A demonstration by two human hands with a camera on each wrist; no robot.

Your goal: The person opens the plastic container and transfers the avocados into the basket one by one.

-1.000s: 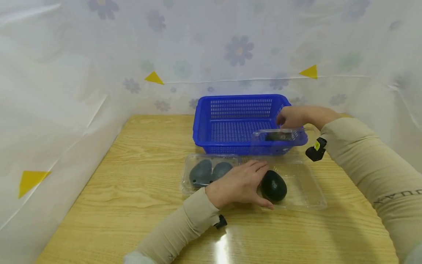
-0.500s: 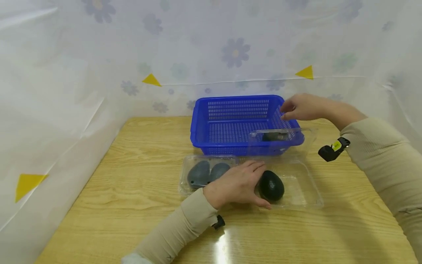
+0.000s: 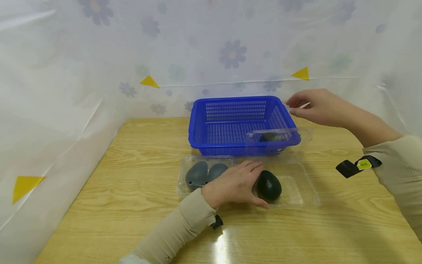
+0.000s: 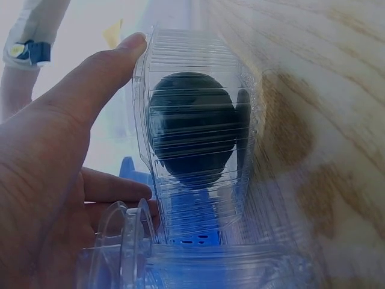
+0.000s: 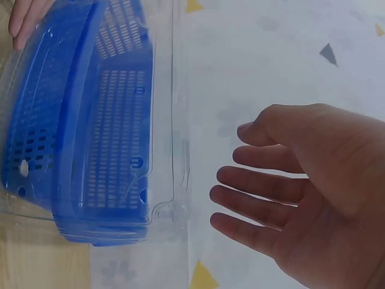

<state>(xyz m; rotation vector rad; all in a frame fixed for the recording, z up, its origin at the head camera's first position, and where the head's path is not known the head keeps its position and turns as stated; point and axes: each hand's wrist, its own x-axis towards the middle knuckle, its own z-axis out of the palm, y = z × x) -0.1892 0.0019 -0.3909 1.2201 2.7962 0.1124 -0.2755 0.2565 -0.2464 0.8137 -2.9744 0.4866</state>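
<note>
A dark green fruit sits at the left end of an open clear container on the table, just right of the left-hand grip. That grip is spread and unclenched, its thumb touching the container's rim, with the clear wall between palm and fruit. The right-hand grip hangs loose, holding nothing, beside the blue basket, well apart from the fruit.

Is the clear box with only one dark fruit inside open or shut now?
Open: the clear box's lid stands raised at the back, before the blue basket, and nothing covers the dark fruit.
</note>
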